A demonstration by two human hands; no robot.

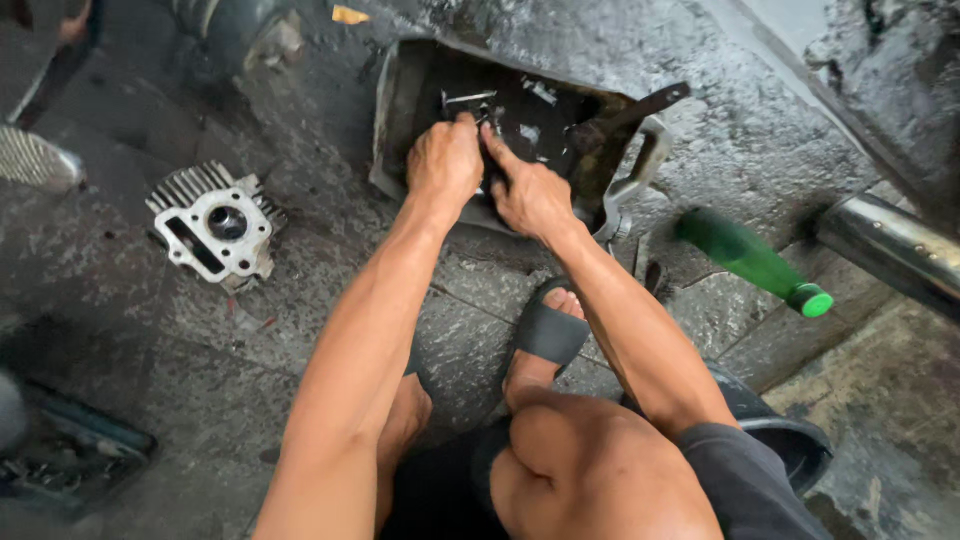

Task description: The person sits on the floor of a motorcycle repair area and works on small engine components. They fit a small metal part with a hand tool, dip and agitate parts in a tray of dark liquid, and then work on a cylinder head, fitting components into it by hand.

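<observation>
Both my hands reach into a dark, greasy metal tray point(395, 120) that lies on the stained floor. My left hand point(443, 160) has its fingers curled down among small metal parts point(470, 98) in the tray. My right hand point(530, 192) is beside it, touching it, with the index finger stretched toward the same spot. What the fingers grip is hidden in the black grime. A bent metal bracket point(640, 165) rests on the tray's right rim.
A finned engine cylinder head point(215, 225) lies on the floor at left. A green plastic bottle point(752, 260) lies on its side at right, near a chrome pipe point(895, 250). My sandalled foot point(548, 335) is planted below the tray. Another tray point(70, 450) is at lower left.
</observation>
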